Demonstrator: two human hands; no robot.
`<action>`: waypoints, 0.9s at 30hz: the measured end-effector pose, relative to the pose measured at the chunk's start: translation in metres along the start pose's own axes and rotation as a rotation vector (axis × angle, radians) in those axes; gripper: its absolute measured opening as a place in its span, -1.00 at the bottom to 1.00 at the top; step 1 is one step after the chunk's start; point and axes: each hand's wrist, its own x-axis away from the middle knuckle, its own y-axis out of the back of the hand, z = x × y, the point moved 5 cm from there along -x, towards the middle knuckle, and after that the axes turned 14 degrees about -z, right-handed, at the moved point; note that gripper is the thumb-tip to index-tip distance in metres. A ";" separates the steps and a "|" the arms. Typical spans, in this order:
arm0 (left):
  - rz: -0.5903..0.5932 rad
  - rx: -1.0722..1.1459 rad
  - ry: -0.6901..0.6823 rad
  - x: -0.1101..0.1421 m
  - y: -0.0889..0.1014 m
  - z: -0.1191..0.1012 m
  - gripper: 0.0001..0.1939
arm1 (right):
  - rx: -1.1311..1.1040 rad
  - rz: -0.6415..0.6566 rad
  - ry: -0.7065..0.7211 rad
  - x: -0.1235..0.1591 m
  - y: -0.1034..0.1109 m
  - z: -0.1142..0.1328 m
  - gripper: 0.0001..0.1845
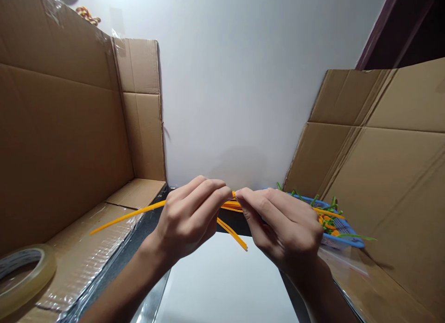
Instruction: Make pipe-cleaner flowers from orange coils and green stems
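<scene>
Above a white sheet (225, 286), my left hand (194, 216) and my right hand (285, 223) meet with their fingertips almost touching. Both pinch orange pipe cleaners (128, 217) where the strands come together between them. One long strand sticks out to the left past my left hand. A few more strands hang down below it, their ends over the sheet. Another orange end shows to the right of my right hand, near the basket. My fingers hide exactly how the strands are joined or twisted.
A blue basket (352, 243) with green and orange pieces stands at the right, beside a clear plastic bag (347, 262). A roll of clear tape (47, 276) lies at the lower left. Cardboard panels (66, 128) rise on both sides, with a pale wall (236, 91) behind.
</scene>
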 end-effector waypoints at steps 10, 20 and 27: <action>0.031 -0.017 -0.314 0.003 0.005 -0.003 -0.81 | -0.243 0.150 -0.398 -0.004 -0.002 -0.008 -0.89; 0.092 0.070 -0.365 0.000 -0.003 -0.013 -0.82 | -0.537 0.521 -1.036 0.011 -0.008 -0.028 -0.83; 0.100 0.079 -0.431 0.008 -0.008 -0.015 -0.80 | -0.805 0.698 -1.164 0.023 -0.018 -0.043 -0.81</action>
